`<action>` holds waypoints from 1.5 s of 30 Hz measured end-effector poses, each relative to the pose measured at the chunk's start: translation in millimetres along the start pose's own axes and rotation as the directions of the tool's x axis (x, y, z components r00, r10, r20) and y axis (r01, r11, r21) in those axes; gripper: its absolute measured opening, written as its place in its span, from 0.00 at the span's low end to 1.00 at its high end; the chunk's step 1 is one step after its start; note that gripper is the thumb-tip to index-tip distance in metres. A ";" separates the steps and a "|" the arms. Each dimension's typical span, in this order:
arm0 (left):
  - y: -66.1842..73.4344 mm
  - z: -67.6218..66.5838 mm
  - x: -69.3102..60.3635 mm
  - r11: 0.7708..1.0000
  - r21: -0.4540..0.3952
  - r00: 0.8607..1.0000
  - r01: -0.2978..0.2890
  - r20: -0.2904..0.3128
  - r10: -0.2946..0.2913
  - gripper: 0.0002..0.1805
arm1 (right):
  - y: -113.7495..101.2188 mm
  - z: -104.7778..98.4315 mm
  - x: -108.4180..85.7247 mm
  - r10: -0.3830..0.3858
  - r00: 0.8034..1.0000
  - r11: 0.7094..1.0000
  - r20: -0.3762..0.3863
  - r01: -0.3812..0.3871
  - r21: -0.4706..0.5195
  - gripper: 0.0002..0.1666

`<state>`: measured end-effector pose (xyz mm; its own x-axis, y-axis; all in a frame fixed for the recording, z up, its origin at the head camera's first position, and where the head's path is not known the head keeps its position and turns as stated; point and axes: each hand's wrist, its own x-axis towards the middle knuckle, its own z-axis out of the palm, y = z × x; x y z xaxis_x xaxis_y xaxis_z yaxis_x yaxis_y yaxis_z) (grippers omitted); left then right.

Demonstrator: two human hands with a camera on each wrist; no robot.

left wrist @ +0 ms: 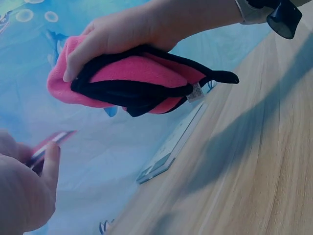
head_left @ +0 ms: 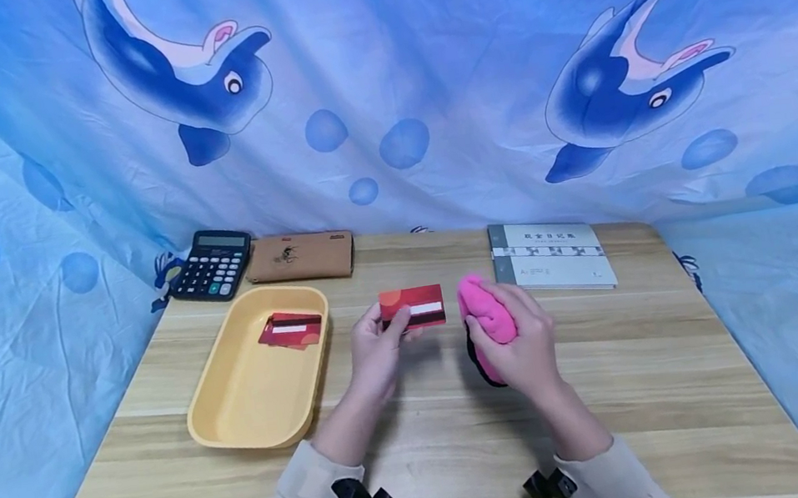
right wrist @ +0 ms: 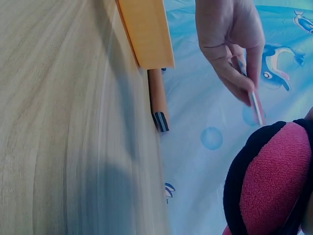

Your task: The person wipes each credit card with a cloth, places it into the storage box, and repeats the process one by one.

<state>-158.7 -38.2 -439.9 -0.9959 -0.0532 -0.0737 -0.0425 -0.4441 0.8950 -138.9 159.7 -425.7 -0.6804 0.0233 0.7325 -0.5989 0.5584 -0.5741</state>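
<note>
My left hand (head_left: 376,353) pinches a red bank card (head_left: 424,296) with its thumb across the striped face. The card is tilted up above the table. To its right, my right hand (head_left: 525,342) grips a bunched pink terry cloth (head_left: 486,309) with black edging. A small white label (left wrist: 195,93) shows on the cloth in the left wrist view. Cloth and card are apart. Several more red cards (head_left: 292,330) lie overlapping in the far end of a yellow tray (head_left: 203,430), left of my left hand.
Behind the tray are a black calculator (head_left: 212,265) and a brown wallet (head_left: 305,257). A grey-and-white notebook (head_left: 555,255) lies at the back right of the wooden table (head_left: 659,383). A blue dolphin-print curtain (head_left: 447,41) hangs along the back and sides.
</note>
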 end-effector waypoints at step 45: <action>6.1 4.2 -15.6 0.997 -0.070 0.948 0.019 0.318 0.005 0.24 | -9.7 22.1 7.5 -0.082 0.994 0.972 -0.071 0.064 -0.224 0.27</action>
<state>-143.8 -36.3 -431.5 -0.9699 0.2321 0.0744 -0.0553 -0.5069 0.8602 -147.5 136.0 -422.7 -0.5969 0.0363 0.8015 -0.5317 0.7302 -0.4291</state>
